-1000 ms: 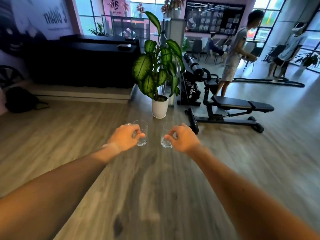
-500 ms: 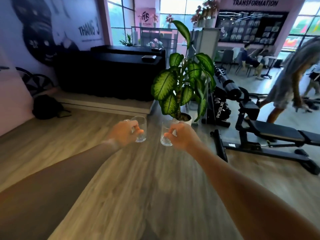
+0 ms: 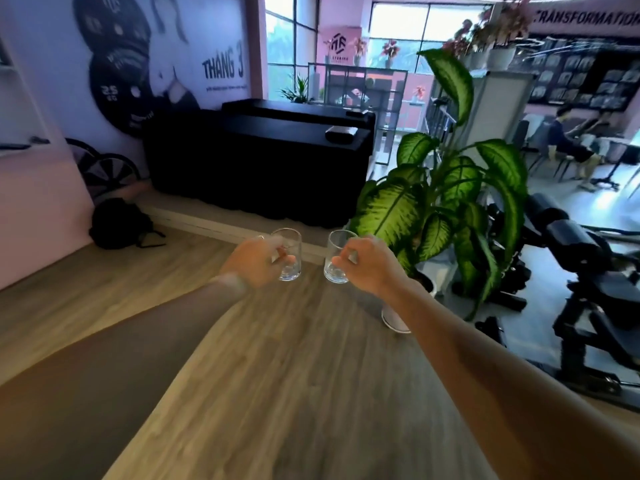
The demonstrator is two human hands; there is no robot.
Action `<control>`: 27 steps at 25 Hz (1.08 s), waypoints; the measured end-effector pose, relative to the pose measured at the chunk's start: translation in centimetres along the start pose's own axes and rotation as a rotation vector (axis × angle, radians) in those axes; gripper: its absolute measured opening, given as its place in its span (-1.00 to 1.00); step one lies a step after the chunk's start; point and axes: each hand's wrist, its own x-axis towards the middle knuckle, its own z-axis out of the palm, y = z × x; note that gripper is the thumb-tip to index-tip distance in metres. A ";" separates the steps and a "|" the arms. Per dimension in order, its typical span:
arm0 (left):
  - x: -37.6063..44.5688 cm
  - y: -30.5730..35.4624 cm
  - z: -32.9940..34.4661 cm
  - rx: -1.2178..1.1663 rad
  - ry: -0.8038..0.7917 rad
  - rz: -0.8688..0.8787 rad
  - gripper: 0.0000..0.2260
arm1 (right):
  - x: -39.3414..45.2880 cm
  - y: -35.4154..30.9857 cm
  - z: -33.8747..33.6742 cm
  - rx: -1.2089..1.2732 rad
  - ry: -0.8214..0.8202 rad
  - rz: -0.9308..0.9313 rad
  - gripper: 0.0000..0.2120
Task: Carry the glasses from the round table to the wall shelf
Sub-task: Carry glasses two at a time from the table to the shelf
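Note:
Both arms reach out in front of me over a wooden floor. My left hand (image 3: 254, 263) grips a clear empty glass (image 3: 290, 256), held upright. My right hand (image 3: 369, 266) grips a second clear empty glass (image 3: 336, 258), also upright. The two glasses hang side by side, a small gap between them. At the far left edge, white wall shelves (image 3: 20, 145) show in part. The round table is out of view.
A tall potted plant (image 3: 446, 188) in a white pot stands close on the right, just past my right hand. Black gym benches (image 3: 595, 278) fill the right side. A long black counter (image 3: 256, 161) on a low step lies ahead, a black bag (image 3: 119, 223) at left. People sit far right.
The view has swung left and moved forward: the plant and bench have slid right and grown nearer, the mural wall and shelves have come in at left. Both hands keep their glasses.

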 end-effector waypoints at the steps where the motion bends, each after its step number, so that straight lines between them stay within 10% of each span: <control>1: 2.4 -1.5 0.1 -0.005 -0.002 0.000 -0.82 | 2.6 0.0 0.5 -0.005 0.004 -0.004 -0.77; 16: 37.1 -23.8 1.3 0.048 -0.003 -0.204 -0.68 | 46.9 1.4 13.1 -0.025 -0.052 -0.168 -0.77; 27: 50.2 -46.1 -4.9 0.233 0.163 -0.433 -0.74 | 74.2 -12.4 27.3 0.067 -0.200 -0.466 -0.80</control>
